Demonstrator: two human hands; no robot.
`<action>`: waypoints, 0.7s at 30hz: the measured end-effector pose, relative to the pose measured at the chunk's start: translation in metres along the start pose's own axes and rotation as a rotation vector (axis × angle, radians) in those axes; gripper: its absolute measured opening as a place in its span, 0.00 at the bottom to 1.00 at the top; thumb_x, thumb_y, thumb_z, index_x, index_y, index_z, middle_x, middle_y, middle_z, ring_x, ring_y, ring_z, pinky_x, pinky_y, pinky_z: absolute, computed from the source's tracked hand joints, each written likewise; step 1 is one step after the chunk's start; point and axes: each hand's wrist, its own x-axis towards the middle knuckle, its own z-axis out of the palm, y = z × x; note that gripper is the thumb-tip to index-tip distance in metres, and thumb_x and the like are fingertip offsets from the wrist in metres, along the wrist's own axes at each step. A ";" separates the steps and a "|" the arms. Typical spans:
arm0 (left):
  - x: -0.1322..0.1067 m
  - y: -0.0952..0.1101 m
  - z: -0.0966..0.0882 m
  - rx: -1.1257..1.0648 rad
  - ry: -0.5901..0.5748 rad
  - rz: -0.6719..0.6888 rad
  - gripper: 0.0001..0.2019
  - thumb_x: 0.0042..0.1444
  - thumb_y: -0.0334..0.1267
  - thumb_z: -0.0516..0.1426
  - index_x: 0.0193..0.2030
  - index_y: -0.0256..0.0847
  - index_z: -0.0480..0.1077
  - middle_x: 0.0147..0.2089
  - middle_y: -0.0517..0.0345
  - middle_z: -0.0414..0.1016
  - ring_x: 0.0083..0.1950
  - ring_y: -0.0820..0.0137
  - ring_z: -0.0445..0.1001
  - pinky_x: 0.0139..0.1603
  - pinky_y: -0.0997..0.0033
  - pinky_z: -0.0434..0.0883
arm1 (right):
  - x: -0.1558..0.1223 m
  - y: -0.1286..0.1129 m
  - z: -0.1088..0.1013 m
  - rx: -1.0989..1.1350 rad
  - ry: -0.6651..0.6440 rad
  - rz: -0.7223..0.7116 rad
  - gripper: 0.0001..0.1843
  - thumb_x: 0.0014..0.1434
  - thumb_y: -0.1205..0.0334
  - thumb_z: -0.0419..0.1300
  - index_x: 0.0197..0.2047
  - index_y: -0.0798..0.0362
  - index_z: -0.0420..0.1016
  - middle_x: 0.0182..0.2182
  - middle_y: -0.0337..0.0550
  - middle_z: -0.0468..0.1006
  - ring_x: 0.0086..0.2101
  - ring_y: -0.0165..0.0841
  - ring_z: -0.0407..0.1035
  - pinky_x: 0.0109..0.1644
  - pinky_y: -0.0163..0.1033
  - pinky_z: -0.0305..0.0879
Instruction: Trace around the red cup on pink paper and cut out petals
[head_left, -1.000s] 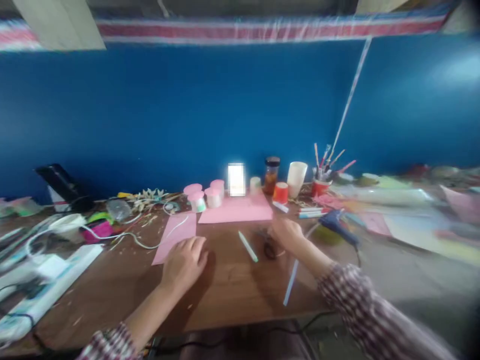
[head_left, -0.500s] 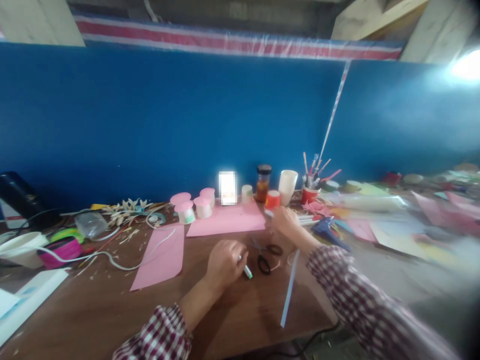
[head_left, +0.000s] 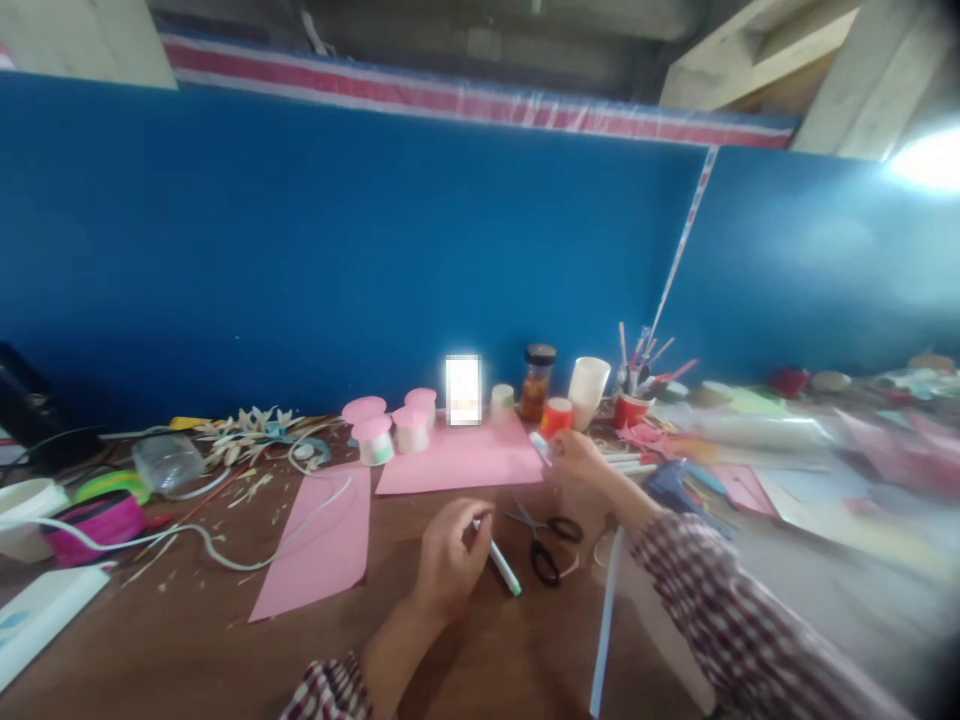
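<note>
My left hand (head_left: 450,560) is closed on a white marker with a green cap (head_left: 504,567) above the brown table (head_left: 187,650). Farther back, my right hand (head_left: 576,457) pinches a small white stick-like thing (head_left: 540,447) next to an orange-red cup (head_left: 556,416). Black-handled scissors (head_left: 546,540) lie between the two hands. A pink paper sheet (head_left: 461,462) lies in front of a lit phone (head_left: 463,390). A narrower pink sheet (head_left: 319,545) lies to the left.
Pink-topped little cups (head_left: 375,435), a brown jar (head_left: 538,382), a white cup (head_left: 587,388) and a red cup of brushes (head_left: 632,400) stand along the blue wall. A white strip (head_left: 604,620) crosses the table's front edge. Cables, tape rolls and scraps crowd the left; papers cover the right.
My left hand moved from the pink sheet to the green-capped marker and picked it up. My right hand reached back past the scissors and took up the small white thing by the orange cup.
</note>
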 end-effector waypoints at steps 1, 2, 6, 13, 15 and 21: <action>0.002 0.001 0.000 -0.111 0.010 -0.102 0.08 0.56 0.36 0.53 0.40 0.41 0.71 0.41 0.53 0.75 0.43 0.67 0.72 0.47 0.65 0.67 | -0.005 -0.003 -0.002 0.055 -0.021 -0.050 0.09 0.59 0.63 0.56 0.36 0.61 0.72 0.32 0.48 0.77 0.34 0.35 0.72 0.34 0.35 0.66; 0.004 0.002 0.001 -0.239 0.014 -0.210 0.09 0.56 0.38 0.54 0.42 0.41 0.71 0.42 0.52 0.74 0.44 0.66 0.72 0.47 0.65 0.68 | -0.011 -0.008 -0.002 0.111 -0.058 -0.099 0.09 0.59 0.63 0.55 0.36 0.60 0.72 0.29 0.45 0.77 0.31 0.32 0.72 0.31 0.32 0.65; 0.012 0.006 -0.003 -0.813 -0.004 -0.574 0.24 0.51 0.41 0.60 0.55 0.45 0.62 0.51 0.50 0.69 0.50 0.65 0.70 0.43 0.66 0.70 | -0.038 -0.031 0.001 0.399 -0.262 -0.297 0.11 0.55 0.59 0.58 0.39 0.57 0.71 0.28 0.40 0.77 0.26 0.28 0.70 0.27 0.30 0.63; 0.014 0.004 -0.008 -1.258 0.012 -0.785 0.12 0.46 0.35 0.64 0.38 0.38 0.70 0.33 0.60 0.72 0.34 0.77 0.72 0.38 0.77 0.69 | -0.056 -0.059 0.014 0.635 -0.338 -0.370 0.10 0.52 0.59 0.61 0.34 0.58 0.72 0.26 0.39 0.74 0.26 0.28 0.67 0.30 0.32 0.62; 0.016 0.000 -0.009 -1.338 0.094 -0.835 0.08 0.47 0.34 0.64 0.35 0.37 0.71 0.31 0.61 0.72 0.32 0.78 0.72 0.35 0.79 0.70 | -0.057 -0.059 0.016 0.692 -0.286 -0.364 0.12 0.55 0.57 0.58 0.35 0.57 0.72 0.26 0.39 0.74 0.25 0.28 0.66 0.29 0.32 0.61; 0.019 -0.006 -0.012 -1.513 0.194 -0.918 0.07 0.53 0.31 0.59 0.39 0.36 0.71 0.36 0.56 0.75 0.36 0.77 0.74 0.38 0.80 0.72 | -0.070 -0.059 0.024 0.590 -0.055 -0.377 0.13 0.54 0.58 0.59 0.42 0.55 0.69 0.28 0.39 0.76 0.29 0.31 0.69 0.34 0.35 0.64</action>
